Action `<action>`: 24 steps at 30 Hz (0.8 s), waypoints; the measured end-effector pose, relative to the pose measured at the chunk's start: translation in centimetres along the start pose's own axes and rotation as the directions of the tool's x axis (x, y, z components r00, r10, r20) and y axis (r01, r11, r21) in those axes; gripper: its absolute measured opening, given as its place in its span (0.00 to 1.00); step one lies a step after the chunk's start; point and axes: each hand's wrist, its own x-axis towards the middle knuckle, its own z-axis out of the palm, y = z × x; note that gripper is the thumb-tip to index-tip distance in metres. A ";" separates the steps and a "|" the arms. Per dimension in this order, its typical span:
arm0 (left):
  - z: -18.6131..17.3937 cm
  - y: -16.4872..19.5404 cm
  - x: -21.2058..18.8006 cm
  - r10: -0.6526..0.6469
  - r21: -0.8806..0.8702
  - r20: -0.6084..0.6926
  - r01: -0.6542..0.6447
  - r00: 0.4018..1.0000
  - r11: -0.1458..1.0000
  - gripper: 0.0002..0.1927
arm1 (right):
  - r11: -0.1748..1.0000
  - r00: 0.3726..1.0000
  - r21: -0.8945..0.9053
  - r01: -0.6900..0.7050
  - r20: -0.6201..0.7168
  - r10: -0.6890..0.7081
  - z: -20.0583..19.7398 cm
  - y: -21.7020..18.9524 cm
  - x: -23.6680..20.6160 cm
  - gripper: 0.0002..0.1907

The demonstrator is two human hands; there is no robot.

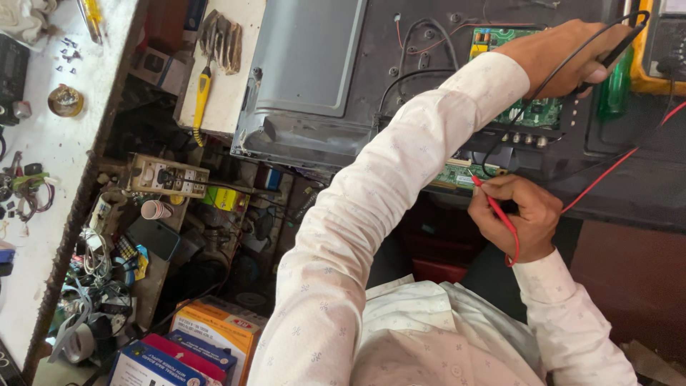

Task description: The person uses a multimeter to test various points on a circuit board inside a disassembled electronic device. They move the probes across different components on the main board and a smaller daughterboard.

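Right hand [516, 214] closed on red probe [491, 204], pinched pen-fashion; tip bears on small green board [457, 174] at lower edge of opened panel back [429, 64]. Probe axis slants up-left from grip. Left hand [564, 57] closed on black probe [611, 53], held over upper green board [532, 111]. Small board lies just up-left of right hand, nearer it than left.

White workbench [43, 150] runs down the left of the frame: a yellow-handled screwdriver [91, 18] at its top, loose screws [68, 53] just below, a round brass tin [65, 100], tangled wires [25, 193] lower down.
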 end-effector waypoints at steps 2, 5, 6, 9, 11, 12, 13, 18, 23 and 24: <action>-0.8 -0.3 -0.6 -0.010 -0.020 0.018 0.010 1.000 1.000 0.25 | 1.000 1.000 -0.001 -0.023 0.007 0.023 0.9 -1.0 0.4 0.10; -2.6 -0.2 -2.4 0.035 0.012 -0.027 -0.035 0.999 0.999 0.25 | 0.999 0.999 -0.006 -0.035 0.004 0.035 2.4 -3.1 0.7 0.10; -3.0 0.1 -2.9 0.013 0.010 -0.018 -0.013 1.000 1.000 0.24 | 0.999 0.999 -0.009 -0.033 0.000 0.033 2.6 -3.6 0.8 0.10; -5.6 0.7 -4.3 -0.012 -0.044 0.040 0.014 0.999 0.999 0.17 | 1.000 1.000 0.018 -0.017 0.000 0.017 3.4 -5.4 1.4 0.10; -6.5 1.4 -5.7 -0.002 -0.078 0.046 0.006 0.999 0.997 0.15 | 0.999 1.000 0.036 -0.017 0.000 0.017 3.8 -6.3 1.0 0.10; -6.8 1.9 -6.5 0.010 -0.084 0.025 -0.008 1.000 0.996 0.16 | 0.999 1.000 0.045 -0.018 0.001 0.018 4.0 -6.8 0.6 0.09; -7.0 2.4 -7.4 0.022 -0.090 0.004 -0.022 1.000 0.996 0.16 | 0.999 1.000 0.039 -0.020 0.001 0.020 4.3 -7.4 0.1 0.09; -7.9 4.7 -13.1 -0.048 -0.056 0.042 0.050 0.998 0.997 0.16 | 0.999 0.999 0.034 -0.034 -0.011 0.034 6.9 -11.3 -3.4 0.09; -8.2 8.0 -20.3 -0.049 -0.054 0.066 0.052 0.997 0.997 0.15 | 1.000 1.000 0.013 -0.015 -0.018 0.015 8.8 -16.7 -8.4 0.10; -8.0 8.8 -21.8 -0.037 -0.059 0.058 0.040 0.998 0.997 0.16 | 1.000 1.000 0.009 -0.008 -0.018 0.008 9.1 -17.6 -9.7 0.10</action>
